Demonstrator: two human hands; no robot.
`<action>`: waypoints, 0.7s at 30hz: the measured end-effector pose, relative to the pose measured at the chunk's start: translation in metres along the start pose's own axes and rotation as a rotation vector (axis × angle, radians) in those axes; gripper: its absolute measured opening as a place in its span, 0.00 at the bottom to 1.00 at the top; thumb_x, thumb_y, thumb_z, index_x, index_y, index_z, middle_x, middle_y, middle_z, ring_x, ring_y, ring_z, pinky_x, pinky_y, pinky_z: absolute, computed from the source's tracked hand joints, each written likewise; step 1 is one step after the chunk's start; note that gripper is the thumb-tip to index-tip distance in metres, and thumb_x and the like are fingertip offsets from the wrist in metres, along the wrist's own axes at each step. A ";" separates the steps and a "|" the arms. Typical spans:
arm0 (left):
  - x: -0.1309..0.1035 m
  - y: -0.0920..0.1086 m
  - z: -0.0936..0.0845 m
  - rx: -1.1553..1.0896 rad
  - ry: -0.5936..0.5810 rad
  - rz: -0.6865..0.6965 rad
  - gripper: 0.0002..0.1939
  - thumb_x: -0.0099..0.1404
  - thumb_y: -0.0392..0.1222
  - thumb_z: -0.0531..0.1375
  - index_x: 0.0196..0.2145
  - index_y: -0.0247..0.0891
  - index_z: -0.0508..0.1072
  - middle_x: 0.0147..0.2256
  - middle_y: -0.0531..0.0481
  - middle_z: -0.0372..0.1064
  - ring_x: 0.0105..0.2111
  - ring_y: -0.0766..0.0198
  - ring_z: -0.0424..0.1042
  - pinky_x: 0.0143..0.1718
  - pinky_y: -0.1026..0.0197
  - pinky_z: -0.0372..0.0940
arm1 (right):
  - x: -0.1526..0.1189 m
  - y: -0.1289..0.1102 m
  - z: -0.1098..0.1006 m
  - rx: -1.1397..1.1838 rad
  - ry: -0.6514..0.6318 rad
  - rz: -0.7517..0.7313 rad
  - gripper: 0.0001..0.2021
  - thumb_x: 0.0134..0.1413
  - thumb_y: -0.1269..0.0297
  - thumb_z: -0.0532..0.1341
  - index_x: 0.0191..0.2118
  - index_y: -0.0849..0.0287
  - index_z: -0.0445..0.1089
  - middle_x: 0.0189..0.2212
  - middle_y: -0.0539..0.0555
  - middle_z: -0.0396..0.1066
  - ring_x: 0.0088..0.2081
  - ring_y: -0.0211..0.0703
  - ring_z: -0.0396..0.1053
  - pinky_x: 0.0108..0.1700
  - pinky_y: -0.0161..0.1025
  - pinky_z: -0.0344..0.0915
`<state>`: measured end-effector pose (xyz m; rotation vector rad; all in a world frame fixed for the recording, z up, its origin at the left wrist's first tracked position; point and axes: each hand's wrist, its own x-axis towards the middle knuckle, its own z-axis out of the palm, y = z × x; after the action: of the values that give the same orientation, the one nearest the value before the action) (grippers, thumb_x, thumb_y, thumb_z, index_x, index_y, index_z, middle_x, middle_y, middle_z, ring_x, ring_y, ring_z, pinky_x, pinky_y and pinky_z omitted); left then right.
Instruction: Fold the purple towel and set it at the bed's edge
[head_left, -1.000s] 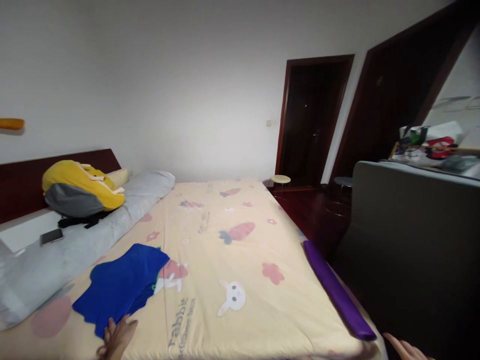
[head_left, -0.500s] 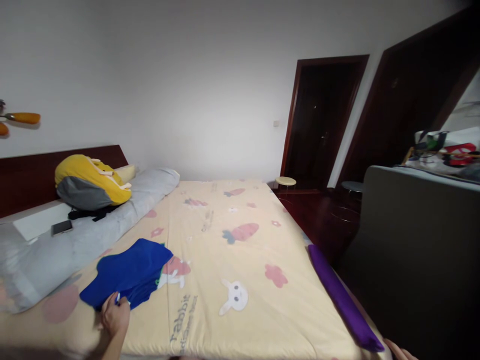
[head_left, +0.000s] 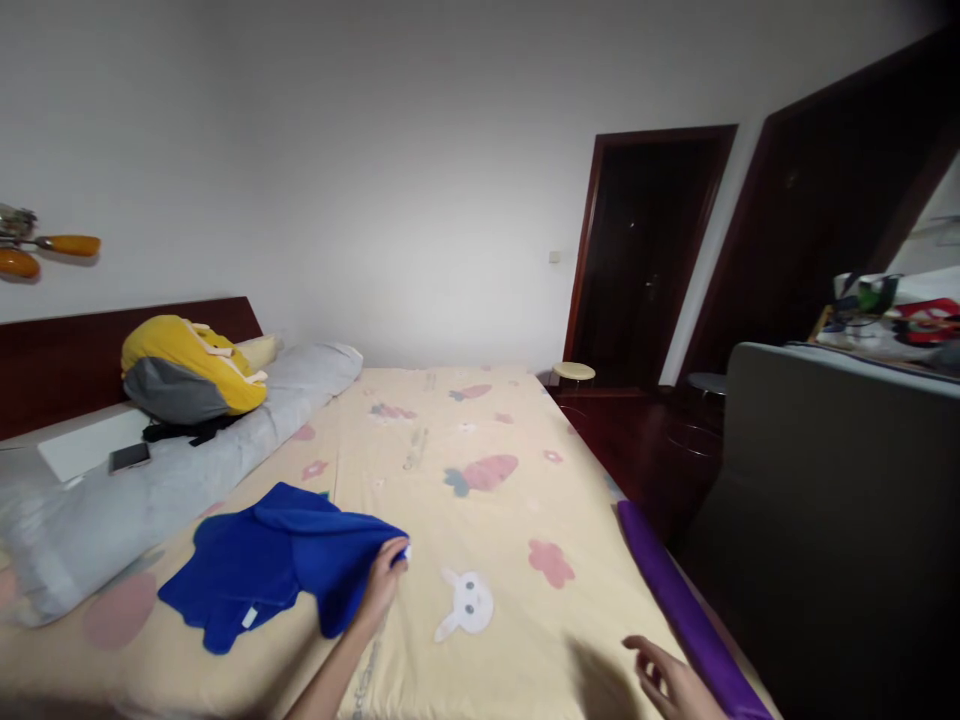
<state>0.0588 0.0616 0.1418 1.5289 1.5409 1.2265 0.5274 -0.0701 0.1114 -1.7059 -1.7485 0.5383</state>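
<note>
Left hand [head_left: 384, 578] dragged blue cloth [head_left: 262, 565] rightward, fingertips hidden

Bedroom in a home. Evidence: large bed [head_left: 480, 520] w/ cream cartoon sheet (rabbits, carrots), dark wood headboard [head_left: 112, 350] against white wall, long grey bolster pillow [head_left: 187, 470] along the head end. Yellow/grey backpack [head_left: 187, 370] + phone [head_left: 129, 457] lying on the pillow. Dark wood door [head_left: 645, 250] & frames, small round stool [head_left: 574, 372] by it, dark red wood floor. Cluttered shelf top at right, items too blurry to ID.
</note>
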 end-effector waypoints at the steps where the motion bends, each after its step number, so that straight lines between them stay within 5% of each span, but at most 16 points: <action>1: -0.008 0.010 0.022 -0.029 -0.072 0.017 0.20 0.50 0.36 0.54 0.40 0.35 0.77 0.49 0.40 0.74 0.52 0.53 0.70 0.58 0.52 0.62 | 0.005 -0.015 0.010 0.060 -0.048 0.008 0.16 0.44 0.56 0.54 0.37 0.53 0.74 0.26 0.54 0.75 0.29 0.48 0.72 0.34 0.42 0.68; 3: -0.028 0.033 0.063 -0.089 -0.220 0.055 0.20 0.50 0.34 0.54 0.39 0.36 0.78 0.49 0.40 0.74 0.52 0.52 0.70 0.58 0.53 0.61 | 0.015 -0.045 0.035 0.205 -0.163 0.037 0.15 0.43 0.56 0.54 0.35 0.54 0.73 0.26 0.53 0.74 0.31 0.48 0.72 0.35 0.42 0.67; 6: -0.062 0.067 0.112 -0.187 -0.419 0.112 0.19 0.52 0.34 0.53 0.38 0.43 0.79 0.47 0.47 0.76 0.51 0.55 0.72 0.57 0.56 0.63 | 0.025 -0.081 0.075 0.422 -0.268 0.072 0.27 0.33 0.60 0.60 0.46 0.53 0.71 0.39 0.54 0.76 0.34 0.48 0.72 0.37 0.43 0.68; 8: -0.081 0.083 0.131 -0.240 -0.523 0.144 0.19 0.52 0.34 0.53 0.37 0.47 0.79 0.45 0.52 0.77 0.50 0.57 0.72 0.54 0.58 0.65 | 0.030 -0.099 0.098 0.525 -0.227 0.045 0.31 0.27 0.60 0.63 0.47 0.52 0.71 0.43 0.54 0.75 0.37 0.50 0.72 0.40 0.46 0.68; 10: -0.091 0.088 0.137 -0.255 -0.621 0.167 0.20 0.52 0.34 0.54 0.38 0.51 0.79 0.47 0.55 0.75 0.50 0.58 0.72 0.50 0.59 0.67 | 0.037 -0.108 0.111 0.595 -0.138 0.034 0.21 0.28 0.54 0.65 0.37 0.53 0.74 0.37 0.52 0.76 0.38 0.53 0.71 0.42 0.48 0.68; 14: -0.077 0.060 0.114 -0.029 -0.600 0.085 0.21 0.55 0.39 0.55 0.45 0.52 0.77 0.48 0.56 0.76 0.49 0.59 0.73 0.50 0.60 0.67 | 0.053 -0.100 0.103 0.633 -0.050 0.175 0.22 0.34 0.40 0.62 0.22 0.56 0.70 0.20 0.53 0.72 0.27 0.51 0.70 0.30 0.45 0.64; 19: -0.044 -0.014 0.038 0.316 -0.303 -0.092 0.30 0.53 0.37 0.53 0.55 0.35 0.68 0.60 0.39 0.64 0.64 0.48 0.55 0.66 0.42 0.44 | 0.068 -0.054 0.054 0.616 0.118 0.300 0.24 0.40 0.37 0.58 0.22 0.58 0.66 0.21 0.56 0.72 0.27 0.46 0.69 0.29 0.41 0.62; 21: -0.039 -0.047 0.007 0.584 -0.191 -0.178 0.34 0.53 0.35 0.53 0.60 0.36 0.62 0.65 0.39 0.55 0.67 0.50 0.47 0.66 0.41 0.43 | 0.070 -0.034 0.037 0.576 0.175 0.364 0.24 0.36 0.38 0.59 0.20 0.57 0.64 0.18 0.55 0.69 0.24 0.44 0.67 0.27 0.40 0.61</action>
<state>0.0515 0.0297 0.0894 1.7482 1.9547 0.5281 0.4802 0.0011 0.1186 -1.5849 -1.0233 0.9187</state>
